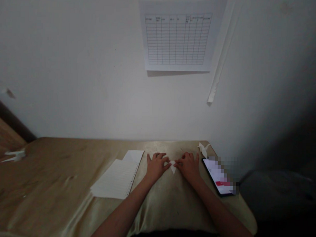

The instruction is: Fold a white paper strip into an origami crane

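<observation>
A small white folded paper piece (173, 166) lies on the tan cloth-covered table (68, 170), its point toward me. My left hand (156, 165) rests palm down just left of it, fingertips pinching its left edge. My right hand (189, 165) sits on its right side, fingers bent and pressing the paper's right edge. Both forearms reach in from the bottom of the view.
A stack of lined loose-leaf sheets (118, 176) lies left of my hands. A lit phone (219, 176) lies at the right table edge, with a folded white paper shape (203, 148) behind it. Paper scraps (15, 155) sit far left. A printed grid sheet (177, 38) hangs on the wall.
</observation>
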Tool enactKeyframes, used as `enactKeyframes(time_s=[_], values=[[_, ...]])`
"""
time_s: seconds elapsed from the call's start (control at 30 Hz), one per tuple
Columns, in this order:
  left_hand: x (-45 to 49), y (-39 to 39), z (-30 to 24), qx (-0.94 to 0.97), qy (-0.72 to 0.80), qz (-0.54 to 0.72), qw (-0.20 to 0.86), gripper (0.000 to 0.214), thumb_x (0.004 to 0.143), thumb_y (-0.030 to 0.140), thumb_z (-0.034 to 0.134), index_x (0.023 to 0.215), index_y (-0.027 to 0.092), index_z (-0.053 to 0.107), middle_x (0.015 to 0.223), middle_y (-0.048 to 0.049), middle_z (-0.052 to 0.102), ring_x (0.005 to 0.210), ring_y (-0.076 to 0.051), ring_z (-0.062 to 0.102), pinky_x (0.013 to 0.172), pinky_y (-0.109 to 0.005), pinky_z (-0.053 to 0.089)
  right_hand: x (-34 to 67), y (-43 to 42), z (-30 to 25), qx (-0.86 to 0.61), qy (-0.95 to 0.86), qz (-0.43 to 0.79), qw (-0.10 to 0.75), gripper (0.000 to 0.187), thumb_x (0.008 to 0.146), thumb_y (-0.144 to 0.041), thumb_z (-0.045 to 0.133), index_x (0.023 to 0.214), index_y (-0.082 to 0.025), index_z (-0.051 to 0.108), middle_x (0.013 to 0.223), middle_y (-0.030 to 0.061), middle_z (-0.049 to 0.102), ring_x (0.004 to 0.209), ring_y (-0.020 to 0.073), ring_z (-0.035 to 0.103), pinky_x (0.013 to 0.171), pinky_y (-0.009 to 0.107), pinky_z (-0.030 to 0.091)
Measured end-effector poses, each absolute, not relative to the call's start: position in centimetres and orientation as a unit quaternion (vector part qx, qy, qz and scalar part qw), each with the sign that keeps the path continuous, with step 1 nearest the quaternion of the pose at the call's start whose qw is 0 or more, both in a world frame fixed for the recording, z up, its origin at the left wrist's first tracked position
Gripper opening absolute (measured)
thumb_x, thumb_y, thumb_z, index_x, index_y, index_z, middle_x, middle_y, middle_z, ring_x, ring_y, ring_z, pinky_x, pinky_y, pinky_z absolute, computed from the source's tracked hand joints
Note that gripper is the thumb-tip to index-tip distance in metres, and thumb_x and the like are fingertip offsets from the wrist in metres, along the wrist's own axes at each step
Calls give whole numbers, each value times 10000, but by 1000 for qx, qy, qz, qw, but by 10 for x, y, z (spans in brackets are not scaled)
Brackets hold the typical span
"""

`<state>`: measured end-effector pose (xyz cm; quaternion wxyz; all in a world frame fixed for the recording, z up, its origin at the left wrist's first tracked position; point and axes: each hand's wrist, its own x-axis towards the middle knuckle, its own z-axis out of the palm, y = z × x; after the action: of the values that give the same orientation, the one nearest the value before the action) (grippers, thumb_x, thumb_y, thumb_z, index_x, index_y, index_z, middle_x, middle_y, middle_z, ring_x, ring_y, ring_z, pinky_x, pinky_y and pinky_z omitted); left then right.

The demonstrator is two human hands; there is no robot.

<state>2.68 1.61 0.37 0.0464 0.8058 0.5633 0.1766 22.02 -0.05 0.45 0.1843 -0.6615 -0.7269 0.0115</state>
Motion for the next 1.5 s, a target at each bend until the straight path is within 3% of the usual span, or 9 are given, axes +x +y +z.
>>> enactKeyframes(time_s=[0.2, 0.47, 0.7, 1.0, 1.5], values=[[27, 16, 3, 794, 574, 193, 59, 168, 940, 466, 704, 1028, 334, 759, 1413, -1, 689, 1361, -336, 529, 1175, -798, 151, 214, -7, 5, -665, -724, -36, 179, 151, 945, -445, 697, 994, -370, 818, 1128, 55, 694, 1183, 291, 534, 1207, 710, 27], [26, 18, -4, 793, 571, 203, 61, 184, 933, 467, 710, 1025, 310, 737, 1416, -6, 683, 1361, -328, 521, 1172, -804, 144, 211, -10, 9, -675, -712, -26, 191, 160, 935, -452, 705, 965, -347, 821, 1112, 56, 687, 1212, 296, 516, 1210, 695, 19], [27, 20, -3, 804, 558, 191, 79, 304, 947, 415, 701, 1251, 420, 691, 1426, -9, 652, 1372, -309, 490, 1190, -778, 143, 222, 2, -5, -670, -715, 19, 198, 183, 929, -433, 702, 1017, -302, 796, 1200, 73, 660, 1227, 296, 519, 1188, 641, 167], [26, 20, -7, 818, 535, 198, 70, 202, 969, 396, 685, 1157, 424, 754, 1418, -2, 649, 1376, -303, 488, 1187, -792, 122, 221, 1, -8, -635, -738, 35, 225, 182, 928, -351, 711, 1081, -400, 797, 1252, 52, 659, 1287, 296, 489, 1214, 675, 62], [29, 16, 0, 810, 553, 189, 51, 195, 952, 443, 697, 1130, 462, 777, 1436, 5, 645, 1349, -325, 505, 1189, -769, 129, 218, 0, -1, -655, -730, 28, 193, 197, 923, -382, 723, 1098, -437, 794, 1231, 59, 675, 1274, 317, 491, 1192, 665, 140]])
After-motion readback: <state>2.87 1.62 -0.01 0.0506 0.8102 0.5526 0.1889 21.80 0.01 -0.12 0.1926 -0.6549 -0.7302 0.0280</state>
